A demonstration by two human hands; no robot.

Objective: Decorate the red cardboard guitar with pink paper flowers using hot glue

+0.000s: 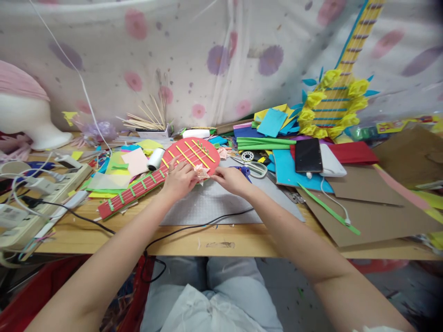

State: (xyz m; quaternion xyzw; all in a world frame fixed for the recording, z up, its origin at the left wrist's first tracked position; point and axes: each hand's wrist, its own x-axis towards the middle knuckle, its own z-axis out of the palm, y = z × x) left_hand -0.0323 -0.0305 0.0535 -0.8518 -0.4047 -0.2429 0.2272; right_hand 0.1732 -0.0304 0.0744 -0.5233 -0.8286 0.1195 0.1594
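Red guitar (178,150) lies on the table (194,247), strung face up, neck slanting toward the near left; its round body overlaps the far part of the grey mat (228,210). Pale pink flower (201,172) sits at the body's near edge, between the two hands.

Left hand (180,179): over the guitar, fingers bent and close together, tips at the flower's left side; grip on it cannot be told. Right hand (232,180): thumb and forefinger pinching the flower's right tip, other fingers curled.

Just beyond the right hand: blue glue gun (245,171), partly hidden. Scissors (258,169) and tape roll (247,156) near it. Black cord (194,227) crosses the mat's near edge.

Left of guitar: white bottle (156,159), touching or just beside the body (cannot tell); paper sheets (114,175); power strip (44,203).

Right: phone (308,156) on blue sheet (282,168), cardboard (367,210) nearer. Yellow guitar (330,106) stands upright, tilted, at the back.
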